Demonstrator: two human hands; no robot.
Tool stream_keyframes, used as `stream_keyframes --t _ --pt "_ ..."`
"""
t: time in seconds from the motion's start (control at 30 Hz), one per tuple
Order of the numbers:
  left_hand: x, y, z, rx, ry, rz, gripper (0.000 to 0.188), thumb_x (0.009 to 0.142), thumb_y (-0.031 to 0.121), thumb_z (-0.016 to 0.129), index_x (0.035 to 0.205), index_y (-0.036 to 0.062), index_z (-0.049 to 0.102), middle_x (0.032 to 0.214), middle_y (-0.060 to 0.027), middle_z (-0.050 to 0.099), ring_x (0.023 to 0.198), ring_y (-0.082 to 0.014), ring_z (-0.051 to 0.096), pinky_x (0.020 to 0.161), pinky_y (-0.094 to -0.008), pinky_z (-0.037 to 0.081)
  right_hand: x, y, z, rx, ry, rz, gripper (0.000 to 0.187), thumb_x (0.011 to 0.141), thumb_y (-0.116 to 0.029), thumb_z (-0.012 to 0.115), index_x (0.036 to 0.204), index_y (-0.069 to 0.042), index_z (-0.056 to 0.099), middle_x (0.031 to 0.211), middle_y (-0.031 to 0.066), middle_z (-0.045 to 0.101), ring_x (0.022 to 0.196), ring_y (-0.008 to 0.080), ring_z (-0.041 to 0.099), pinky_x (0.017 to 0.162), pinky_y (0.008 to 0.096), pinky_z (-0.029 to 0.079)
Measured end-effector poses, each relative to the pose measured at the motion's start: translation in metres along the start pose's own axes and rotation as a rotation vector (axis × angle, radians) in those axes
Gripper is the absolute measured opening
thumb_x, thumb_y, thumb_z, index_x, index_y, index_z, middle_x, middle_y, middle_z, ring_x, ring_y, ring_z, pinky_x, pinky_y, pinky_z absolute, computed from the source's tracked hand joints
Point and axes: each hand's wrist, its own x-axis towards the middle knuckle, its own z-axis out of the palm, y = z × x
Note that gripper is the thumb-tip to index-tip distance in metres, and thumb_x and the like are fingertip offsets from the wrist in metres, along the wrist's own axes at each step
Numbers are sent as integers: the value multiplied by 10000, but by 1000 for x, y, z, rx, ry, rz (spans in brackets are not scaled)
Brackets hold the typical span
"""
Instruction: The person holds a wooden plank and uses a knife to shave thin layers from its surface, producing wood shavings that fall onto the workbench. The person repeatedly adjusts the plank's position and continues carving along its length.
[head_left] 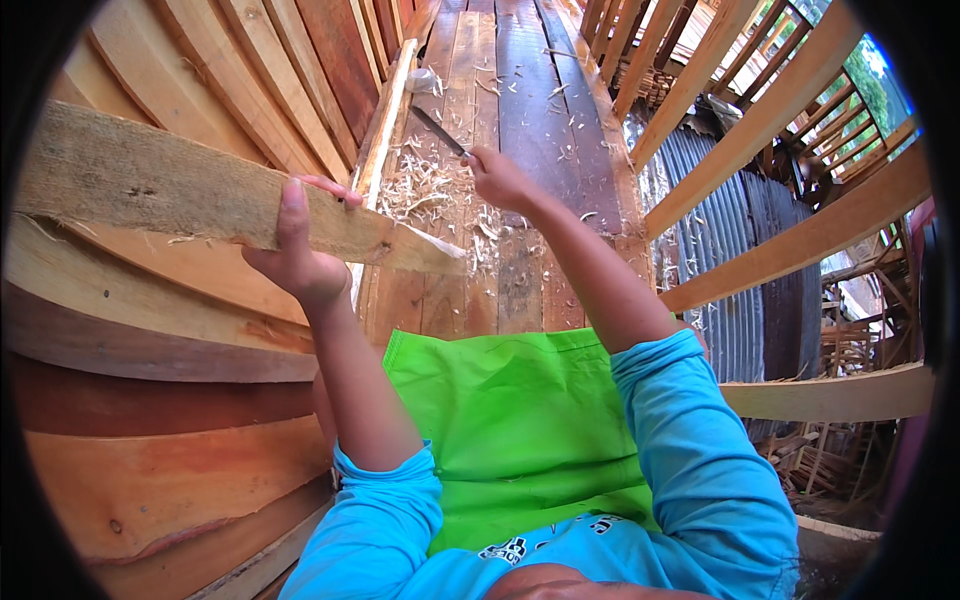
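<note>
From here I see a green cloth [510,400] over the person's lap, probably protecting the clothes. The left hand [300,243] holds the wooden board [170,180] at left, thumb before, fingers behind, it seems for steadiness. Farther, the right hand [497,178] grips a knife [438,130], blade pointing away, near pale shavings [418,195].

rough wooden plank [150,180], metal blade [438,130], glossy wooden floorboards [522,125]

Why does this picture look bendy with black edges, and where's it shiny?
Head view: the fisheye lens bends edges near its rim, like the wooden rails at right, and leaves black corners; head view: dark floorboards shine with glare; head view: grain shows clearly on the held plank.
</note>
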Motion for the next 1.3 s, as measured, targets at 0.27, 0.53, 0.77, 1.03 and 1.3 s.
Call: stream_keyframes --t 0.27,0.53,0.77,1.03,1.3 --pt "3 -3 -5 -39 -25 25 208 847 125 605 844 -70 531 664 -158 571 537 -230 574 522 -356 515 -26 85 -17 -263 -308 -48 225 915 -216 593 1019 -31 666 921 171 683 809 286 644 741 390 485" --pt "10 8 -24 39 -78 -81 300 863 258 560 901 -39 536 719 -159 555 638 -260 569 634 -371 487 -47 143 -23 -42 -890 -102 234 749 -51 733 981 -76 724 858 62 717 757 147 660 713 306 514" --pt "9 7 -31 90 -98 -169 374 889 361 512 970 -3 519 806 -147 534 736 -258 540 733 -388 462 -17 142 -5 -295 -467 -164 230 689 -72 751 907 -146 750 860 39 714 780 194 667 716 329 519" --pt "10 7 -35 25 -91 -236 378 890 393 510 981 26 519 816 -126 522 750 -244 522 742 -384 440 10 117 -23 -281 -247 -345 196 674 -75 746 857 -144 751 822 48 699 756 248 660 681 344 513" --pt "13 12 -39 -24 -61 -236 371 894 384 499 978 24 523 815 -127 523 749 -243 517 747 -385 430 -33 115 35 -81 -711 -477 220 634 -32 758 832 -130 757 781 35 713 740 191 681 661 319 524"
